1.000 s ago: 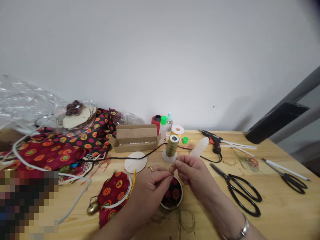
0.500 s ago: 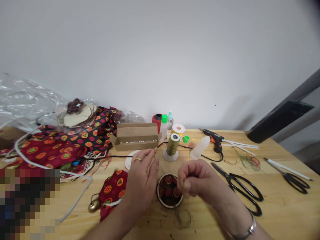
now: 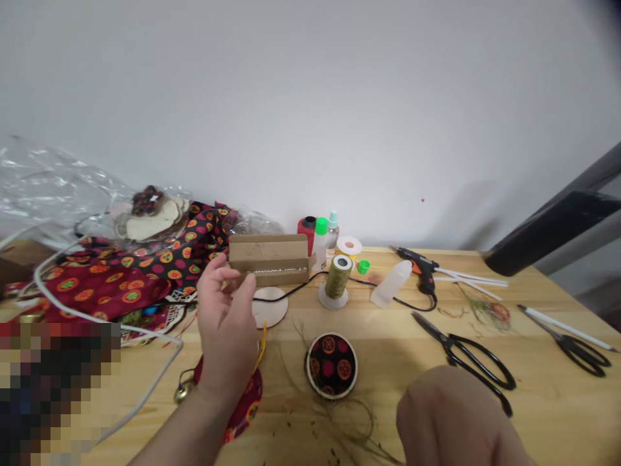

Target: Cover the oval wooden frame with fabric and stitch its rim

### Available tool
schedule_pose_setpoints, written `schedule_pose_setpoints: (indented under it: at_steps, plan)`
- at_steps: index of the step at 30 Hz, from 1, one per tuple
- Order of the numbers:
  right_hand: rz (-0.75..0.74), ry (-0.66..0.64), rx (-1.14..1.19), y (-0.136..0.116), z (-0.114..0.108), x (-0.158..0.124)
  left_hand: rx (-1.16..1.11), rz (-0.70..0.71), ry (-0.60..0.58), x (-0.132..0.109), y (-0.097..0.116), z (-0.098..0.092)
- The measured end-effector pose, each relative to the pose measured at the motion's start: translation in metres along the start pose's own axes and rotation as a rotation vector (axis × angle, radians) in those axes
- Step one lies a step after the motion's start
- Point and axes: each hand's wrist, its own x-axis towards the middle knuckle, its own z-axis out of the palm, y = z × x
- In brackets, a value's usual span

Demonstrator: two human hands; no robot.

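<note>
Olive thread (image 3: 361, 421): lies in loose loops on the bench (image 3: 533, 414), just in front of the fabric-covered disc (image 3: 332, 366). Fainter strands rise toward the left hand (image 3: 226, 323).

Layout, largest item first:
- Bench: carries all the parts.
- Patterned fabric pile (image 3: 97, 291): far left, well apart from the working area.
- Cardboard box (image 3: 268, 259): at the back, just behind the left hand's fingers.
- Black scissors (image 3: 466, 362): right of the disc, blades pointing toward it.
- Left hand: raised above the fabric piece with a bell (image 3: 245, 401). The fingers are loosely curled, with thumb and forefinger close together. A pinch on the thread cannot be confirmed.
- Right hand (image 3: 451, 421): low, near the camera and blurred, with its back uppermost. Its fingers are hidden, so its grip cannot be told.
- Fabric-covered disc: flat on the bench between the two hands, not held.
- Thread spool (image 3: 338, 277): upright behind the disc.

Procedure note (judgement): the hands appear to be drawing a length of thread out between them.
1. Keep the strand lightly taut and pull smoothly, because the disc is free to slide.
2. Keep the run clear of the loose loops to avoid a snarl.
3. Keep the strand off the scissor blades.
</note>
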Motion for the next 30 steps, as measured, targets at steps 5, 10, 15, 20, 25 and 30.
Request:
schedule_pose_setpoints:
  at_steps: [5, 10, 15, 20, 25, 30]
  plan:
    - [0.16, 0.325, 0.212, -0.008, 0.005, 0.022, -0.178, -0.152, -0.502, -0.023, 0.014, 0.007]
    - [0.185, 0.638, 0.302, -0.001, -0.009, 0.044, -0.344, -0.653, -0.921, -0.039, 0.012, 0.008]
    - [0.175, 0.72, 0.291, 0.003, -0.015, 0.049, -0.55, -0.791, -0.961, -0.036, 0.011, 0.009]
    - [0.184, 0.749, 0.296, 0.002, -0.016, 0.051, -0.611, -0.886, -0.972, -0.037, 0.008, 0.009]
    - [0.185, 0.754, 0.293, 0.007, -0.02, 0.051, -0.642, -0.904, -0.994, -0.041, 0.008, 0.011]
    - [0.175, 0.716, 0.317, 0.009, -0.022, 0.052, -0.667, -0.896, -1.015, -0.041, 0.011, 0.014]
